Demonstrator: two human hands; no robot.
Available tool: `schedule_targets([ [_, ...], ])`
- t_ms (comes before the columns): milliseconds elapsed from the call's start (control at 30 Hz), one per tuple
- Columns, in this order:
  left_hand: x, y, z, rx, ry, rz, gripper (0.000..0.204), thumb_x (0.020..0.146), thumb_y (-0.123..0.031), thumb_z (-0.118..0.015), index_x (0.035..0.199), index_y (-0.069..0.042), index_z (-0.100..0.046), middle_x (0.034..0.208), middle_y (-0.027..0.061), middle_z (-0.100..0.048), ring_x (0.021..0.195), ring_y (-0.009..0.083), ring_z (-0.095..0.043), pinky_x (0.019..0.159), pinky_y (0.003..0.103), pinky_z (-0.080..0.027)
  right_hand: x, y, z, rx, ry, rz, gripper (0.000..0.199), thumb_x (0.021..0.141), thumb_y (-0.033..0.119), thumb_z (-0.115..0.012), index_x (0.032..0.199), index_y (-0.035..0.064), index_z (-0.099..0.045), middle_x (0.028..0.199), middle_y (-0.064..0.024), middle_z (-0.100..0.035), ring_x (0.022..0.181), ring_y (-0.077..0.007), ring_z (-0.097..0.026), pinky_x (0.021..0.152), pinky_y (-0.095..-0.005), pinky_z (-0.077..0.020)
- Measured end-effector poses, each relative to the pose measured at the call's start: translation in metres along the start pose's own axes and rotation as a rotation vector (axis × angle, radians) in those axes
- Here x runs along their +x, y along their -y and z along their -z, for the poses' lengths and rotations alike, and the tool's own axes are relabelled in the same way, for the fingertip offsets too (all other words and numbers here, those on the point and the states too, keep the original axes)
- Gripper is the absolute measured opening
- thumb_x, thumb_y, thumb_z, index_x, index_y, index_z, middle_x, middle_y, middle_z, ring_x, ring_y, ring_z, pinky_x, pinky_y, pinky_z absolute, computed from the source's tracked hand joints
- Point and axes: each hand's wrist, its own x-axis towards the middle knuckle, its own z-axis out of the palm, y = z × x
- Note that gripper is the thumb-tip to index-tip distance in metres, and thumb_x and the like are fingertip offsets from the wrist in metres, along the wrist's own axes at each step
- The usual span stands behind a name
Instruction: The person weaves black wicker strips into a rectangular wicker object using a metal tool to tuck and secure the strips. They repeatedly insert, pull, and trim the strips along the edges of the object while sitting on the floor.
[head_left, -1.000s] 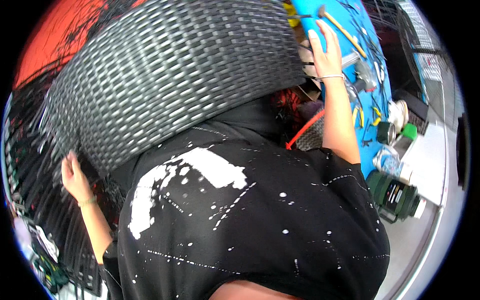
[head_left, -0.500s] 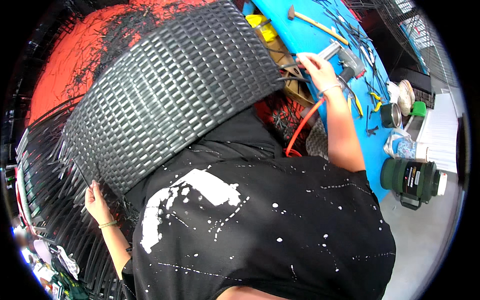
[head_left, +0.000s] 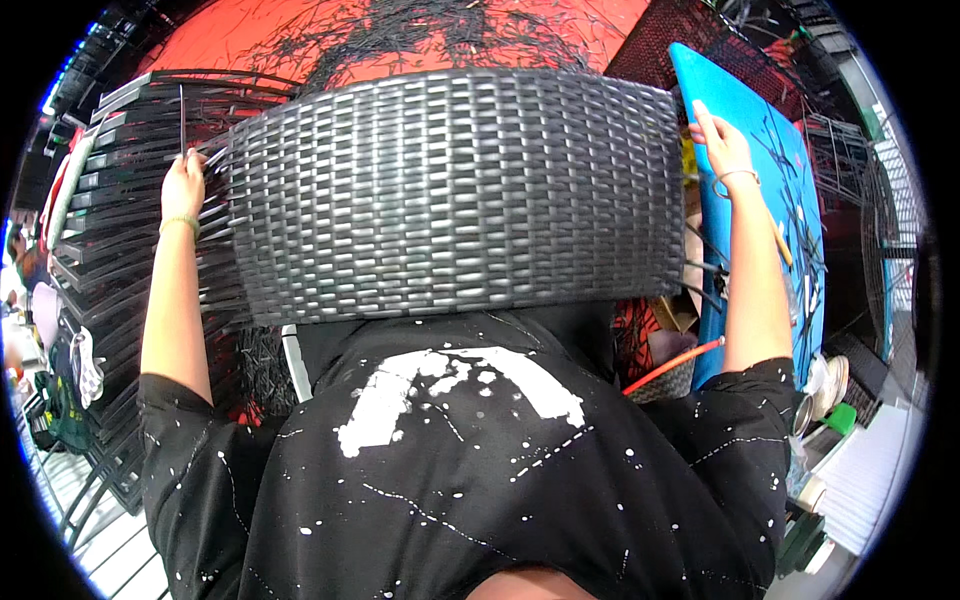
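A black woven rattan-style panel (head_left: 450, 200) lies across in front of me, its weave dense from side to side. Long loose black strips (head_left: 130, 230) fan out past its left edge. My left hand (head_left: 183, 190) is closed on a thin dark strip (head_left: 182, 115) that stands up above the fingers, beside the panel's far left corner. At the far right corner is my right hand (head_left: 725, 150), its fingers bent together next to the panel's edge. Whatever those fingers hold is too small to make out. A few short strip ends (head_left: 705, 265) poke out from the panel's right edge.
To the right stands a blue tabletop (head_left: 710, 230) with dark strip scraps and a wooden handle (head_left: 782, 243). An orange-red hose (head_left: 670, 367) runs below my right forearm. Strip offcuts litter the red floor covering (head_left: 230, 45). A green object (head_left: 840, 418) lies at the lower right.
The panel has gone from slanted to nearly level in view. My left hand has moved farther forward, with the strip now upright. My right hand has left the tool area for the panel's far right corner.
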Motion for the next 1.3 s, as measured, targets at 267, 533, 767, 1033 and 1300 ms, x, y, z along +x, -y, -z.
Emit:
schedule_targets([
  [267,0.003,-0.049,0.007,-0.917,0.338,0.713,0.026,0.094,-0.026,-0.048,0.097,-0.006,-0.064,0.088,0.0026,-0.065,0.072,0.0143,-0.060,0.066,0.028,-0.047,0.028,0.046,-0.005,0.170,0.103,-0.530,0.069,0.081,0.070,-0.044,0.090,0.0049,-0.064,0.076,-0.0060,-0.060,0.066,-0.0197,-0.056,0.062,-0.0358,-0.0430],
  [533,0.014,-0.039,-0.040,-0.901,0.089,0.847,0.033,0.089,-0.028,-0.053,0.107,-0.002,-0.063,0.108,0.0085,-0.063,0.095,0.0186,-0.059,0.085,0.034,-0.045,0.050,0.047,-0.040,0.683,-0.059,-0.662,0.057,0.084,0.053,-0.057,0.110,0.0021,-0.063,0.110,-0.0136,-0.065,0.093,-0.0277,-0.064,0.091,-0.0418,-0.0467],
  [767,0.006,-0.094,-0.010,-1.081,-0.091,0.813,0.034,0.085,-0.034,-0.060,0.101,-0.004,-0.065,0.102,0.0062,-0.064,0.091,0.0175,-0.058,0.076,0.035,-0.045,0.072,0.060,-0.029,0.487,-0.333,-0.590,0.087,0.073,0.057,-0.067,0.126,-0.0092,-0.047,0.127,-0.0164,-0.054,0.103,-0.0258,-0.060,0.091,-0.0366,-0.0454],
  [1033,0.055,-0.076,-0.041,-1.353,-0.128,0.746,0.014,0.084,-0.019,-0.059,0.085,-0.006,-0.063,0.080,0.0033,-0.061,0.072,0.0169,-0.057,0.067,0.032,-0.047,0.078,0.093,-0.050,0.836,-0.438,-0.399,0.061,0.074,0.048,-0.067,0.103,-0.0057,-0.062,0.104,-0.0140,-0.065,0.086,-0.0247,-0.064,0.079,-0.0369,-0.0508],
  [1300,-0.036,0.011,-0.195,-1.296,0.178,1.079,0.013,0.088,-0.021,-0.056,0.085,-0.008,-0.058,0.076,0.0038,-0.056,0.071,0.0206,-0.053,0.069,0.037,-0.045,0.064,-0.043,-0.129,0.614,-0.049,-0.728,0.071,0.077,0.049,-0.059,0.125,-0.0020,-0.049,0.127,-0.0125,-0.053,0.108,-0.0251,-0.053,0.088,-0.0395,-0.0430],
])
